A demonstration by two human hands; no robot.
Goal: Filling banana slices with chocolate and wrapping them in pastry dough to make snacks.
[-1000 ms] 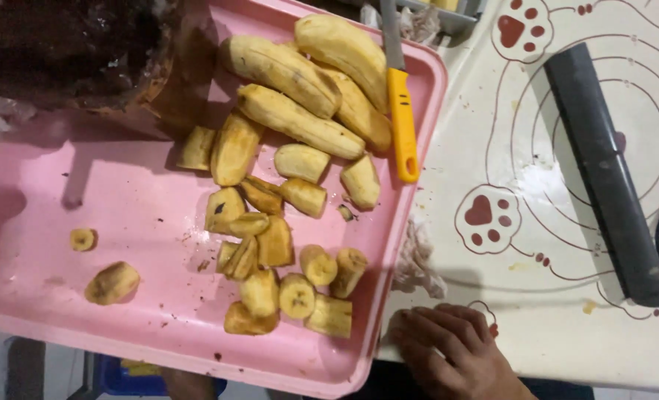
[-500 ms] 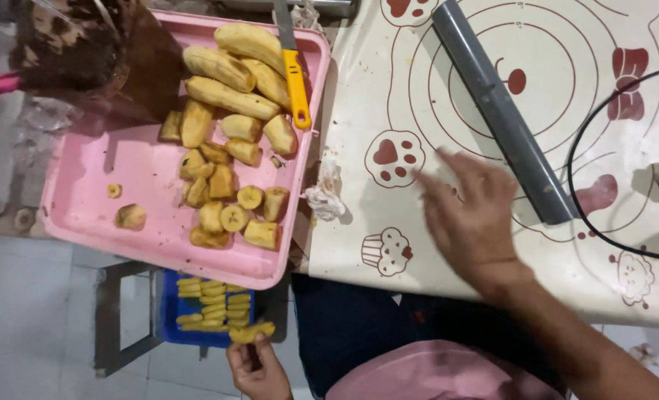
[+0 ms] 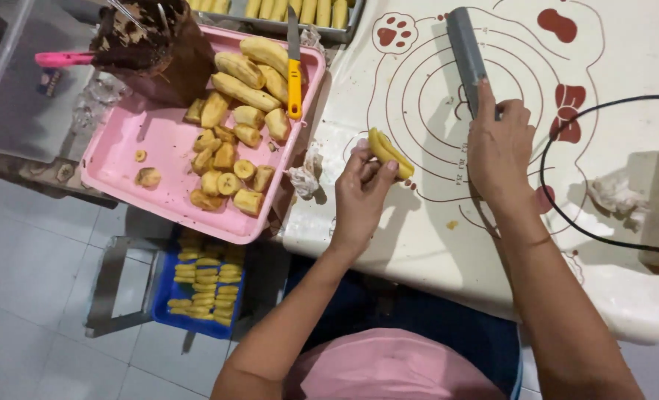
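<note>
Banana piece (image 3: 388,152) pinched in left hand (image 3: 363,194), right hand (image 3: 501,152) seemingly gripping grey bar (image 3: 468,52), white mat (image 3: 433,89), tiled floor (image 3: 25,281)

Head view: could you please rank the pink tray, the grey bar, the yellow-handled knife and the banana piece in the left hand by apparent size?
1. pink tray
2. grey bar
3. yellow-handled knife, though close to the bar
4. banana piece held by the left hand

Two hands, left hand (image 3: 360,194) and right hand (image 3: 500,148), one banana piece (image 3: 388,152) held, one grey roller (image 3: 466,53), one pink tray (image 3: 144,155), one yellow-handled knife (image 3: 294,68), one blue tray (image 3: 168,310), one black cable (image 3: 566,222)
</note>
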